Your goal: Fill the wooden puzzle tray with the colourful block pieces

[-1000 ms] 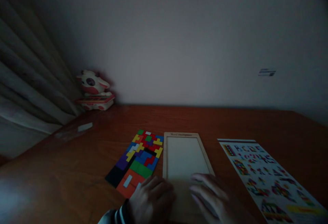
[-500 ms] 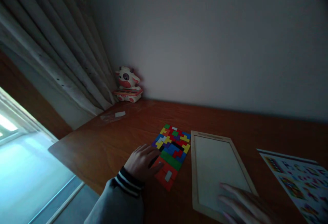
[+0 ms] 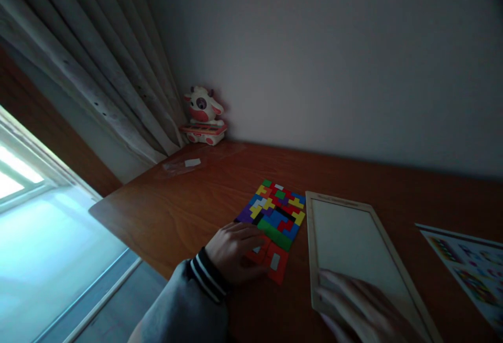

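A flat mosaic of colourful wooden puzzle blocks [image 3: 275, 216] lies on the brown table, with a red part at its near end. My left hand [image 3: 236, 251], in a grey sleeve with a striped cuff, rests at its near left side. The fingers are stretched across the red and white pieces and cover some of them. To the right lies a shallow wooden tray [image 3: 312, 249] with a pale inside. Over its near end is my right hand [image 3: 359, 303], slightly blurred, fingers extended, gripping nothing visible; its fingertips are by the tray's left rim.
A printed pattern sheet [image 3: 467, 264] lies at the far right. Toward the back left are a clear plastic bag with a white label [image 3: 192, 163] and a cow toy with a keyboard [image 3: 204, 118]. A curtain [image 3: 98, 65] hangs at the left, beside a bright window.
The view has shifted, so the table things appear further right. My right hand has moved left over the tray toward its left rim. My left hand remains at the blocks' near left side.
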